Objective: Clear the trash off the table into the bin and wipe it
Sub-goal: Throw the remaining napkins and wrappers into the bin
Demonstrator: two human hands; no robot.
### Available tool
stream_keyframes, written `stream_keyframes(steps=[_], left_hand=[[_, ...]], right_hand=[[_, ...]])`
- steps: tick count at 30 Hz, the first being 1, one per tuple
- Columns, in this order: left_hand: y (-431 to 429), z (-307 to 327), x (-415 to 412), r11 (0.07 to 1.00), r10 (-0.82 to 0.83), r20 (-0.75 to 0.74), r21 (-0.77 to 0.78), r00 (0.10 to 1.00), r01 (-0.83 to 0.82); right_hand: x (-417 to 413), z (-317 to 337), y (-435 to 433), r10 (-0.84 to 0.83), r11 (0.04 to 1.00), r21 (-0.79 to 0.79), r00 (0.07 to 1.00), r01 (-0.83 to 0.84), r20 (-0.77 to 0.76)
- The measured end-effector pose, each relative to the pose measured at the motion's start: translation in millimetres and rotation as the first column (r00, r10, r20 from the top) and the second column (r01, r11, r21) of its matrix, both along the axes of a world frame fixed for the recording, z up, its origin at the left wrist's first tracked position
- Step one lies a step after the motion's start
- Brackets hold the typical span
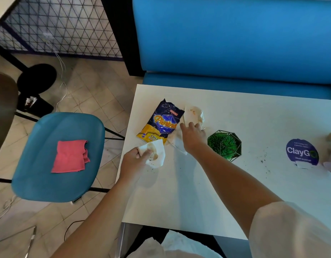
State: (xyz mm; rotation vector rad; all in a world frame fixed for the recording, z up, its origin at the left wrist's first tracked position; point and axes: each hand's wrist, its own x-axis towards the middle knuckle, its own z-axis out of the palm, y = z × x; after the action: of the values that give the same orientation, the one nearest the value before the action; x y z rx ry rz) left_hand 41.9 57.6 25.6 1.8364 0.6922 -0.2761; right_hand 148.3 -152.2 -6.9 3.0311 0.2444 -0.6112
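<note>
Left hand (134, 159) is curled tight around a brown-stained white paper napkin (157, 153), held just in front of the blue-and-yellow foil snack bag (161, 123) on the white table (198, 192). Right hand (193, 135), just right of that bag, has its fingers loosely extended, their tips touching a second, crumpled stained napkin (193, 113), with a third flat white napkin (177, 146) under the palm. Further right of the one bag stand one green spiky plant in a wire frame (225, 145) and one round purple sign (301, 152); left of it, one folded pink cloth (70, 156) lies on a blue chair (49, 183).
</note>
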Motion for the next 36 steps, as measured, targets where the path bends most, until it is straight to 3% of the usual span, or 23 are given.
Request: stream_keyframes(steps=[12,20,26,35,36], left_hand=[[0,2,-10,0.999,0.016,-0.013,0.033,1.0,-0.016],[2,2,-19,0.997,0.082,-0.012,0.012,0.997,-0.082],[5,3,-26,0.993,0.118,-0.01,0.003,0.993,-0.118],[1,3,-25,0.993,0.118,-0.02,-0.009,0.993,-0.118],[0,4,-25,0.992,0.122,-0.019,-0.013,0.992,-0.122]], right_hand=[[-10,9,1,-0.102,0.991,0.071,0.99,0.109,-0.095],[-21,20,-6,0.055,0.999,0.005,0.988,-0.055,-0.147],[-35,38,-6,0.046,0.988,0.153,0.989,-0.024,-0.141],[-54,42,-4,-0.107,0.935,0.328,0.989,0.136,-0.105],[-56,48,-3,-0.163,0.866,0.43,0.957,0.254,-0.239]])
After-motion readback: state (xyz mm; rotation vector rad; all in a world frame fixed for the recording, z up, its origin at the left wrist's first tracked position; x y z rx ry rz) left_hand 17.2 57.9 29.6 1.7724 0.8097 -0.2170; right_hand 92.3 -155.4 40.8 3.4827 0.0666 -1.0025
